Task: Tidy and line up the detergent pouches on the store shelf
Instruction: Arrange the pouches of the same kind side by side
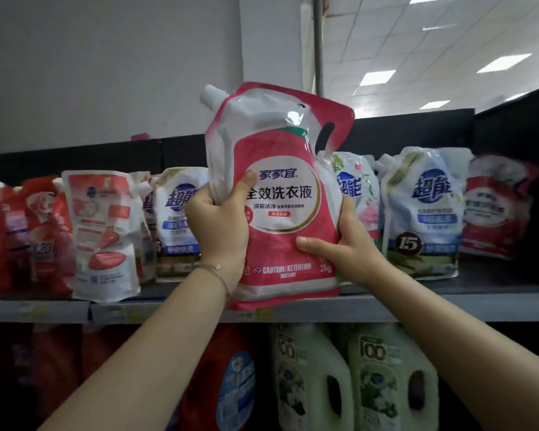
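Head view: a grey shelf (417,306) under a white wall (106,66) and panel-lit ceiling (433,42). The left hand (218,225) and right hand (349,247) clasp a pink pouch (280,169) (marked 家家宜, "CAUTION/ATTENTION", 2kg), upright at the shelf's front edge.

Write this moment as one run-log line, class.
left hand: grips pink pouch | right hand: grips pink pouch | pink pouch: upright, in front of shelf | state: not yet placed

I see two green jugs (305,384) side by side low down, a red jug (209,368) left of them, ceiling lights (377,77) and a grey pole (318,42) above.
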Demonstrator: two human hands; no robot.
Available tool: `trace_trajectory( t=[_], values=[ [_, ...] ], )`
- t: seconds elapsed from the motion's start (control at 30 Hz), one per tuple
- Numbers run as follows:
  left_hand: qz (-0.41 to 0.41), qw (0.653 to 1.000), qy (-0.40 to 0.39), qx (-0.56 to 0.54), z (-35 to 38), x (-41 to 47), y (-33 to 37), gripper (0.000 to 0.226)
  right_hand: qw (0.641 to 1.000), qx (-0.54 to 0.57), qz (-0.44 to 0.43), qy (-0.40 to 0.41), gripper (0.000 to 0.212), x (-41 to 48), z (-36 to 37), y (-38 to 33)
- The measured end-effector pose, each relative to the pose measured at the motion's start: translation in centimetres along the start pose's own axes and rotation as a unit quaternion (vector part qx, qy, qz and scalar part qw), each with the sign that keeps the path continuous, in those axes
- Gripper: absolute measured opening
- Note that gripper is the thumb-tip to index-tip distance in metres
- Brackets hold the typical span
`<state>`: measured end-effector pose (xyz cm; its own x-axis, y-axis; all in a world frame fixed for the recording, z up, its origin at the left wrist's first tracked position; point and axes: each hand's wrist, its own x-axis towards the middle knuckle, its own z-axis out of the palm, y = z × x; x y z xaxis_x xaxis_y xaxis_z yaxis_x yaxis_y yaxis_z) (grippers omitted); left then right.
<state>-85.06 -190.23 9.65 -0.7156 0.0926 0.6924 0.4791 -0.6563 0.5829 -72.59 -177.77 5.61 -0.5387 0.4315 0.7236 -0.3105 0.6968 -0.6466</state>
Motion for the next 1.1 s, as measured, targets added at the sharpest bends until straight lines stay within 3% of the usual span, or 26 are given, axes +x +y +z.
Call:
trace_trajectory(
  t=[0.2, 0.4, 0.63, 0.73, 0.87, 1.1],
  values=[
    [-0.069, 0.994, -0.057, -0.07, 7.4, -3.8, -1.4, 0.016, 0.996, -0.085, 0.028, 0.018, 0.088, -2.3, -8.7, -0.7],
    [-0.119, 0.98, -0.101, -0.122, 16.0, -7.7, -2.7, 0.016, 0.993, -0.086, 0.059, 0.06, 0.08, -3.9, -17.7, 0.7],
    [-0.149, 0.976, -0.067, -0.141, 25.7, -11.3, -5.7, 0.018, 0.984, -0.113, 0.076, 0.114, 0.097, -4.4, -25.9, 3.1],
    [-0.155, 0.975, -0.068, -0.145, 29.4, -12.4, -6.8, 0.008, 0.973, -0.177, 0.053, 0.138, 0.093, -3.6, -28.6, 4.1],
    [-0.187, 0.97, -0.068, -0.137, 33.3, -13.9, -8.5, 0.029, 0.946, -0.274, 0.06, 0.165, 0.079, -3.6, -31.3, 5.6],
    [-0.154, 0.982, -0.081, -0.075, 37.4, -16.8, -11.7, 0.037, 0.918, -0.326, 0.094, 0.205, 0.067, -5.0, -32.8, 10.3]
  ],
)
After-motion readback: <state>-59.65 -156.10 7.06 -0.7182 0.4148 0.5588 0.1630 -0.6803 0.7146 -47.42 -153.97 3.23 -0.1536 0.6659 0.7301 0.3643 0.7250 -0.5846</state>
